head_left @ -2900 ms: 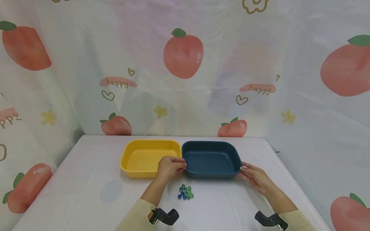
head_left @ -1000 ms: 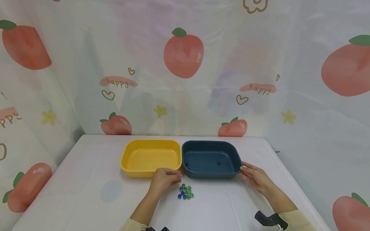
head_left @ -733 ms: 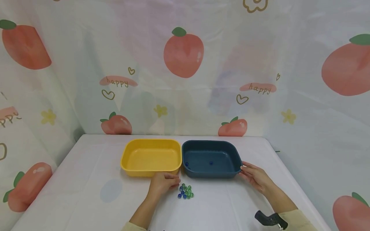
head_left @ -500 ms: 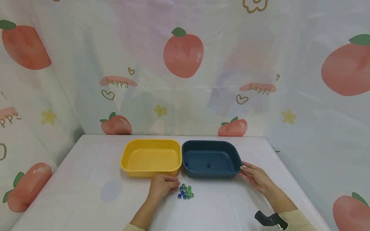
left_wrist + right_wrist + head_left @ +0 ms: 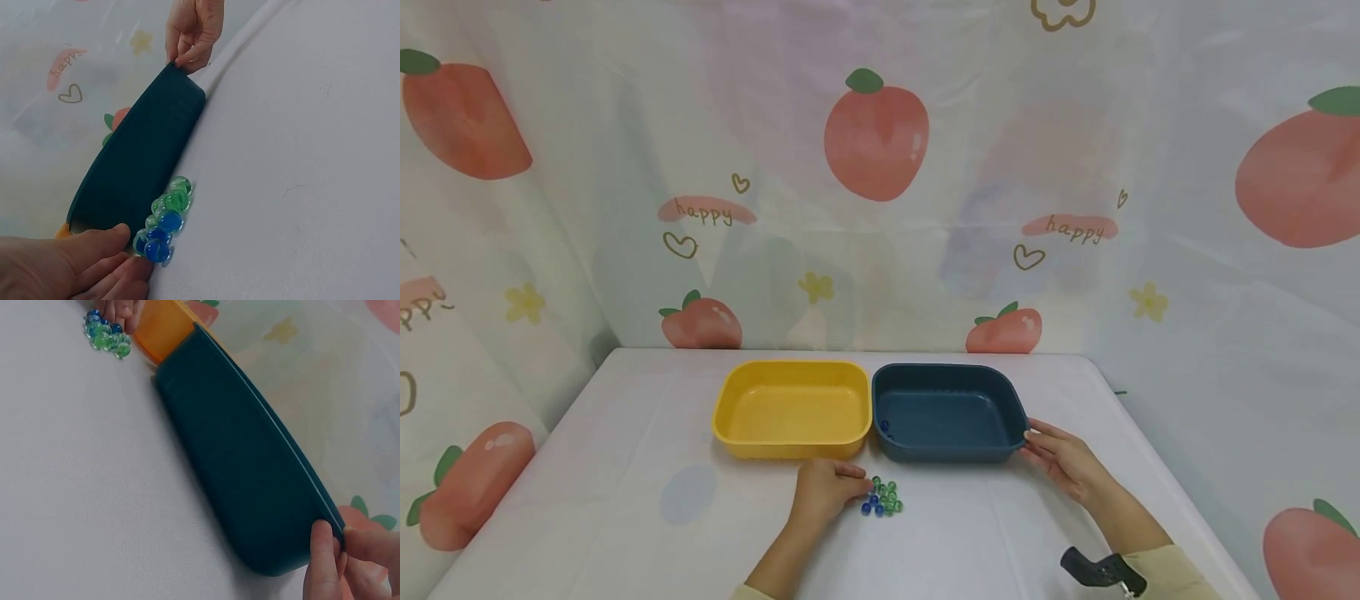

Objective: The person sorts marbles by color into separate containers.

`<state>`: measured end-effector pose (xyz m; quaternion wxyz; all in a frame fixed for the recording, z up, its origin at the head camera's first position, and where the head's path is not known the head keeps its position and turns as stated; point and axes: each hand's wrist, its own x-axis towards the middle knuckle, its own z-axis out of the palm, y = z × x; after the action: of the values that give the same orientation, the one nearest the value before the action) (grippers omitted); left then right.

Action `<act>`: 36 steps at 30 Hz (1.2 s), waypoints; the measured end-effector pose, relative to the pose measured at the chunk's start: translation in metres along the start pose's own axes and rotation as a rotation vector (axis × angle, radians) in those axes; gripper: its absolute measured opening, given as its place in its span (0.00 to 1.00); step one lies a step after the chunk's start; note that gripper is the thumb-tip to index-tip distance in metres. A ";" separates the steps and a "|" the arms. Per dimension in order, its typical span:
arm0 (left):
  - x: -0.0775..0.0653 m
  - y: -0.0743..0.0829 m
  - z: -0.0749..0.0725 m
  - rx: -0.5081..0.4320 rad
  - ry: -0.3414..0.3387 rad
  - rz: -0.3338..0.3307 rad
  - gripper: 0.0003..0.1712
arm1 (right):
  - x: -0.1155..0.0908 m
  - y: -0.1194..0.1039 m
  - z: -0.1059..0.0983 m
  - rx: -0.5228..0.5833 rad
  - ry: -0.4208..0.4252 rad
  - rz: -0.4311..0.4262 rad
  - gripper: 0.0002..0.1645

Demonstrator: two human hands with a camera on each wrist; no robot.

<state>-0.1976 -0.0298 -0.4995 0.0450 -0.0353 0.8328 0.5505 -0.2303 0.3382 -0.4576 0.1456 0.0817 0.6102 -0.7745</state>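
Observation:
My left hand (image 5: 827,493) is at the near-left edge of a cluster of green and blue glass marbles (image 5: 889,500). Its thumb and fingers are slightly apart in the left wrist view, with fingertips beside a blue marble (image 5: 141,242); no firm pinch shows. My right hand (image 5: 1067,460) pinches the right end of a dark blue plastic tub (image 5: 951,456), thumb and fingers on either side of the rim in the right wrist view. Inside the tub, a dark blue marble (image 5: 885,426) lies at the left end. The near wall hides part of the tub's floor.
A yellow tub (image 5: 790,451) stands against the dark blue tub's left side. Both are on a white-covered table (image 5: 970,533), with a fruit-printed curtain (image 5: 880,267) behind it and at both sides.
My left hand has come from the dark blue tub's near-left corner down to the marbles. A blue marble appeared in that tub, rolled left and is out of sight. My right hand stays put.

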 end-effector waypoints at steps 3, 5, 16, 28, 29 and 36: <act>-0.002 0.004 0.001 0.044 0.014 0.033 0.09 | 0.000 0.000 0.000 0.003 0.000 0.001 0.43; -0.003 0.005 0.002 0.070 0.023 0.040 0.09 | 0.000 0.000 0.000 0.004 -0.001 0.001 0.43; -0.006 0.012 0.009 0.223 0.073 0.028 0.08 | 0.000 0.000 0.000 0.005 -0.001 0.001 0.43; -0.006 0.011 0.007 0.207 0.066 0.038 0.07 | 0.000 0.000 0.000 -0.009 -0.004 -0.022 0.42; -0.005 0.011 0.007 0.196 0.060 0.033 0.07 | 0.000 0.000 0.000 -0.009 -0.005 -0.022 0.42; -0.003 0.007 0.003 0.092 0.027 0.009 0.06 | 0.000 0.000 -0.001 -0.005 -0.003 -0.011 0.42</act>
<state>-0.1949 -0.0244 -0.4937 0.0328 -0.0371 0.8580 0.5112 -0.2303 0.3389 -0.4575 0.1424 0.0771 0.6122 -0.7739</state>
